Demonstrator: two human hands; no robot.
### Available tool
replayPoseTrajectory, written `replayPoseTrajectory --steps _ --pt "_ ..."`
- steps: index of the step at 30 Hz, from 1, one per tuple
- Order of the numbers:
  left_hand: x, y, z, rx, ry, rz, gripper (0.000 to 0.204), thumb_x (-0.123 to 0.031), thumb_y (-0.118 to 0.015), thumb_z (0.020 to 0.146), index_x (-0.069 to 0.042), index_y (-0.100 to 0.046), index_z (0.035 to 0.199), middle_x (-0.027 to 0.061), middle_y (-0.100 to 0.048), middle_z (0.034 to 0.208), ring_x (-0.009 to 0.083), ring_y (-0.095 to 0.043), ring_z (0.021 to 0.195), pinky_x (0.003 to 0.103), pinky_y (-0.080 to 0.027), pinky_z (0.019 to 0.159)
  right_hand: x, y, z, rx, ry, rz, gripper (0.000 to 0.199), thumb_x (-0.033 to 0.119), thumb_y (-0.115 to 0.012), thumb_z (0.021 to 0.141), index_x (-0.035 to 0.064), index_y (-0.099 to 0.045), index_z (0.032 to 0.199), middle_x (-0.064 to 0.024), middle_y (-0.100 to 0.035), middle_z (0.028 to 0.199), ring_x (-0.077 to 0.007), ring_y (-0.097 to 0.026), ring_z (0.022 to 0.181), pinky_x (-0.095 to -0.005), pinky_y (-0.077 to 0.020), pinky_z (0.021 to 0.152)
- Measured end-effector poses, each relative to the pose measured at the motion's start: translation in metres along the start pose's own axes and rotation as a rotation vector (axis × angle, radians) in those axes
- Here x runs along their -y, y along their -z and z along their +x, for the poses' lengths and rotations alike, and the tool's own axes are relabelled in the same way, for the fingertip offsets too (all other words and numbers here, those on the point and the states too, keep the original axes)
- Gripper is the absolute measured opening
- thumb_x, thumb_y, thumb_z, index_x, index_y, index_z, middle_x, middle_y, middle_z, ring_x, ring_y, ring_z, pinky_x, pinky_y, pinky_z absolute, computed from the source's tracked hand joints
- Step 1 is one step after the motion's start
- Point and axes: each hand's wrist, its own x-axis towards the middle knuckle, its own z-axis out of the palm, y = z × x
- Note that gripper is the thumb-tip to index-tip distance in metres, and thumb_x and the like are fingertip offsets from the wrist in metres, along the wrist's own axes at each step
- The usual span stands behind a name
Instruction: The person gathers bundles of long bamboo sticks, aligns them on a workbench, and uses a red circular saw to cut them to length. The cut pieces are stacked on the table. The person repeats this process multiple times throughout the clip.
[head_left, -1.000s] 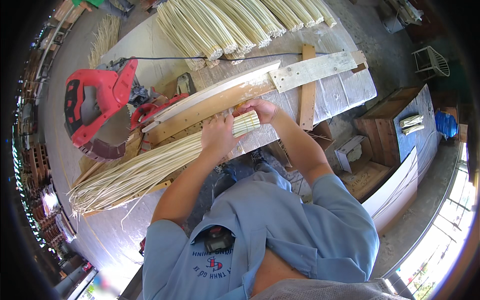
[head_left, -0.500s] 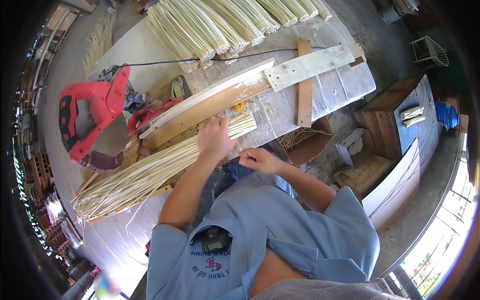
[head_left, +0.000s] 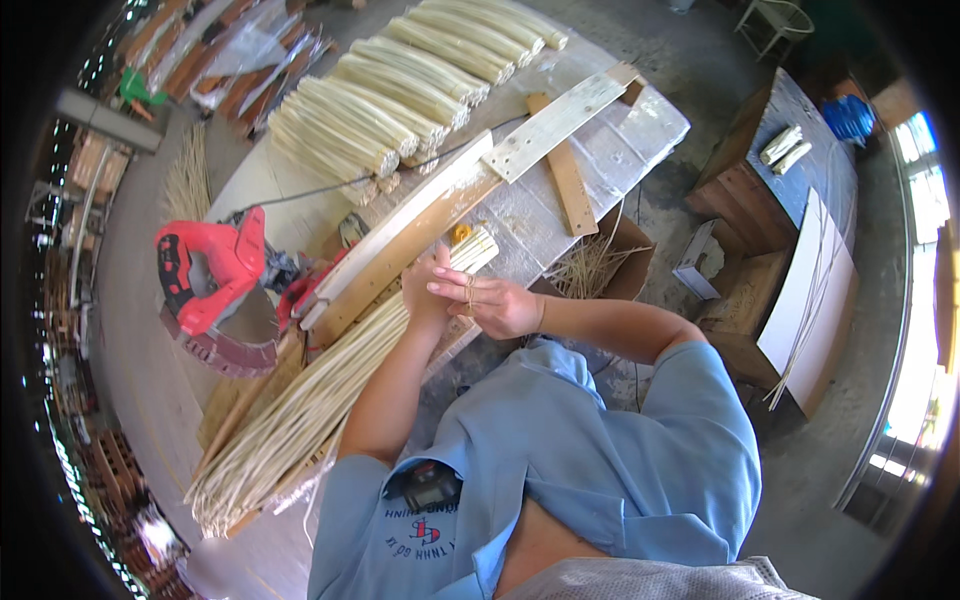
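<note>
A long bundle of pale thin sticks [head_left: 330,395] lies slanted across the workbench [head_left: 620,140], its cut end beside a wooden guide rail [head_left: 410,240]. My left hand [head_left: 428,292] rests on the bundle close to that cut end. Just to its right, my right hand [head_left: 492,303] is drawn back toward my chest with its fingers pinched on a few thin sticks. The two hands touch each other.
A red power saw [head_left: 215,275] sits left of the rail. Several stacks of cut sticks [head_left: 400,90] fill the far side of the bench. A cardboard box of offcuts [head_left: 600,265] stands below the bench edge. Wooden crates [head_left: 770,180] are at right.
My right hand has pulled back from the bundle's cut end toward my body and now meets the left hand. The left hand stayed on the bundle.
</note>
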Motion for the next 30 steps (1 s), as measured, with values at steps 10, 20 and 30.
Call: replayPoseTrajectory --steps 10,20,30 --pt "-0.015 0.006 -0.005 0.022 -0.082 -0.141 0.030 -0.033 -0.058 0.096 -0.010 -0.069 0.112 0.0138 -0.077 0.100 0.0315 -0.075 0.098 0.048 -0.053 0.090 0.020 -0.007 -0.004 0.035 -0.242 -0.459 0.068 -0.005 -0.061 0.092 -0.0002 -0.040 0.156 -0.0212 -0.029 0.169 -0.0476 -0.021 0.156 -0.0515 -0.0381 0.122" --pt "-0.011 0.029 -0.016 -0.043 -0.062 -0.029 0.046 -0.036 -0.071 0.089 -0.002 -0.063 0.120 0.0191 -0.075 0.101 0.0368 -0.074 0.096 0.050 -0.055 0.087 0.018 -0.074 0.014 -0.972 -1.251 -0.348 0.052 0.015 -0.073 0.096 -0.0079 -0.059 0.141 -0.0291 -0.035 0.164 -0.0477 -0.048 0.143 -0.0447 -0.0522 0.107" --pt "-0.014 0.039 -0.010 0.112 0.015 -0.101 0.055 -0.035 -0.087 0.076 -0.005 -0.065 0.116 0.0163 -0.074 0.112 0.0323 -0.072 0.107 0.048 -0.052 0.093 -0.059 0.009 -0.007 -0.750 -1.659 0.809 0.070 0.024 -0.081 0.092 -0.0223 -0.051 0.135 -0.0346 -0.060 0.130 -0.0463 -0.072 0.102 -0.0535 -0.0664 0.076"
